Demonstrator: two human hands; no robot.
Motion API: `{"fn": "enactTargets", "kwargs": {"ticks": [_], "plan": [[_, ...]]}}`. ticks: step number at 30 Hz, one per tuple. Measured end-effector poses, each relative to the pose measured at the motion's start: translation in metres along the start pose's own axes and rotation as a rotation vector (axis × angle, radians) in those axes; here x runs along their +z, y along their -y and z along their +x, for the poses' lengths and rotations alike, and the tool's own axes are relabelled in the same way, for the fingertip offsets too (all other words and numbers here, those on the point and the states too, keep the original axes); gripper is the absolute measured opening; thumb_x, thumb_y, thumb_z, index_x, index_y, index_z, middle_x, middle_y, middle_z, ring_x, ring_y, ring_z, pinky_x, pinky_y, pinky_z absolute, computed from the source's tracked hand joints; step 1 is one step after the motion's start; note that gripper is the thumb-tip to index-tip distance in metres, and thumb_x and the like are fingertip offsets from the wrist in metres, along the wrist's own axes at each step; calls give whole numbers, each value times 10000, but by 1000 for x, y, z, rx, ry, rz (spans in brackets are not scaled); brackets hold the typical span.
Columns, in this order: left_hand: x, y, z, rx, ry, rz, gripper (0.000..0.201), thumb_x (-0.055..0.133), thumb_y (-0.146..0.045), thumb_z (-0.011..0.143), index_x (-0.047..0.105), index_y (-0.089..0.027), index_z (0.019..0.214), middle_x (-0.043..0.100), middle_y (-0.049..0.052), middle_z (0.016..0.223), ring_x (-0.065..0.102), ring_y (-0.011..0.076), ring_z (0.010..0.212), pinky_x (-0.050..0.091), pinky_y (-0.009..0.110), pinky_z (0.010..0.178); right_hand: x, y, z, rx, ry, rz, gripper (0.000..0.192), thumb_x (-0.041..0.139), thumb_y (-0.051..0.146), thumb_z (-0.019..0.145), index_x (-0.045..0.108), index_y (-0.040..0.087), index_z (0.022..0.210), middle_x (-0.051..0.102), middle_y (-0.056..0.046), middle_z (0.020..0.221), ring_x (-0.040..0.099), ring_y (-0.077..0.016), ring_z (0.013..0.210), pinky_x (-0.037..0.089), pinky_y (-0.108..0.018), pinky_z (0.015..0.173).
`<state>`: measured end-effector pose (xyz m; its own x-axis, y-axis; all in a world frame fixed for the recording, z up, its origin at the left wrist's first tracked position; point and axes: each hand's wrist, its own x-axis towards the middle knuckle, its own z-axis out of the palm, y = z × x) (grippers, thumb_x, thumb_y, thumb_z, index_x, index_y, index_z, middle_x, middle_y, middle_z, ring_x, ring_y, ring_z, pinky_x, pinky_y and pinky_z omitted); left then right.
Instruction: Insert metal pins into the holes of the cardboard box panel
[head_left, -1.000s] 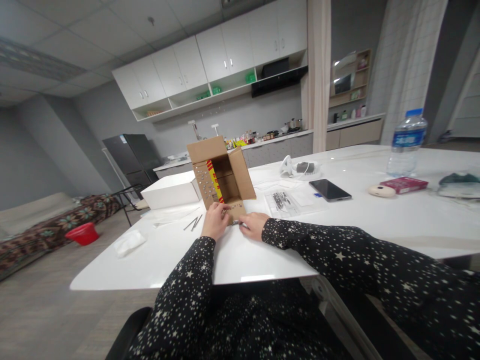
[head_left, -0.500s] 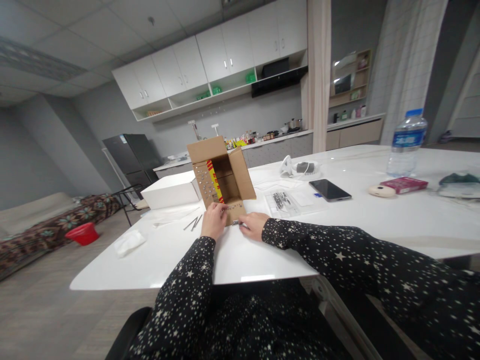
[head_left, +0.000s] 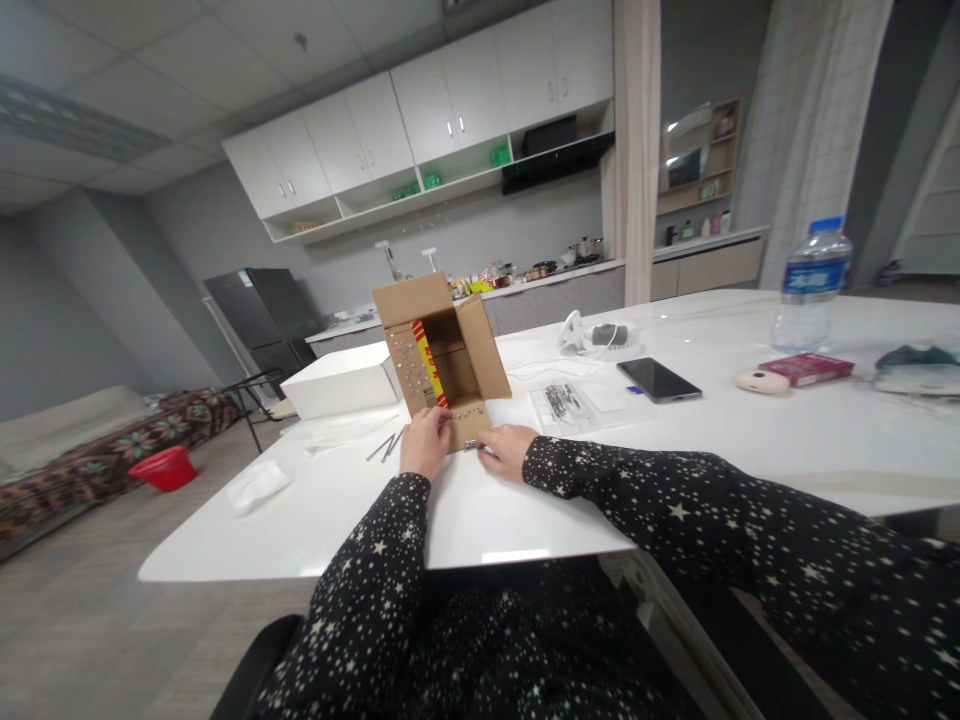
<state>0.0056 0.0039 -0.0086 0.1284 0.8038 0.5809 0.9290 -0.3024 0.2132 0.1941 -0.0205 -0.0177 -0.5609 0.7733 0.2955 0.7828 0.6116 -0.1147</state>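
Observation:
An open cardboard box (head_left: 480, 350) stands on the white table with its flaps spread. Small shiny bits dot its left flap (head_left: 405, 365) and form a row on the front flap (head_left: 471, 425). My left hand (head_left: 426, 443) is at the left edge of the front flap, its fingers bent in and pressed together; whatever they hold is too small to make out. At the flap's lower edge, my right hand (head_left: 507, 452) is closed, with a small shiny metal piece (head_left: 471, 445) at its fingertips. Thin dark rods (head_left: 386, 446) lie left of my left hand.
A white box (head_left: 341, 380) stands behind on the left, a crumpled tissue (head_left: 257, 487) nearer. To the right lie a clear bag of small dark pieces (head_left: 566, 403), a phone (head_left: 660, 379), a red pack (head_left: 814, 370) and a water bottle (head_left: 814, 285). The white table's (head_left: 225, 550) front edge is close.
My left hand has shifted very slightly at the front flap. My right hand and the box look unmoved.

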Motion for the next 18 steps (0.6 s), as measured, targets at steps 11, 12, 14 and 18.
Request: {"fn": "enactTargets", "kwargs": {"ticks": [11, 12, 14, 18], "plan": [[0, -1, 1, 117, -208, -81, 114, 523, -203, 834, 621, -194, 893, 633, 47, 889, 595, 189, 844, 464, 328, 785, 1, 0, 0, 0, -3, -13, 295, 409, 343, 887, 616, 227, 1063, 696, -72, 969, 647, -208, 872, 421, -275, 696], [0, -2, 1, 127, -231, -93, 107, 523, -201, 833, 618, -194, 883, 632, 44, 880, 594, 186, 840, 463, 324, 781, 2, -1, 1, -2, -5, -13, 296, 409, 342, 886, 617, 226, 1062, 696, -72, 968, 648, -207, 872, 420, -274, 694], [-1, -2, 2, 146, -278, -111, 96, 526, -199, 830, 612, -192, 872, 633, 41, 867, 593, 180, 827, 460, 318, 773, 2, -1, 1, -6, -7, -10, 295, 409, 336, 886, 619, 224, 1060, 697, -72, 974, 648, -205, 874, 420, -272, 697], [-3, -4, 2, 184, -367, -132, 89, 536, -195, 822, 605, -186, 877, 627, 36, 832, 581, 167, 762, 453, 311, 750, 0, 0, 0, 2, -1, -9, 300, 405, 330, 886, 625, 219, 1057, 699, -74, 984, 646, -206, 883, 421, -275, 713]]}}
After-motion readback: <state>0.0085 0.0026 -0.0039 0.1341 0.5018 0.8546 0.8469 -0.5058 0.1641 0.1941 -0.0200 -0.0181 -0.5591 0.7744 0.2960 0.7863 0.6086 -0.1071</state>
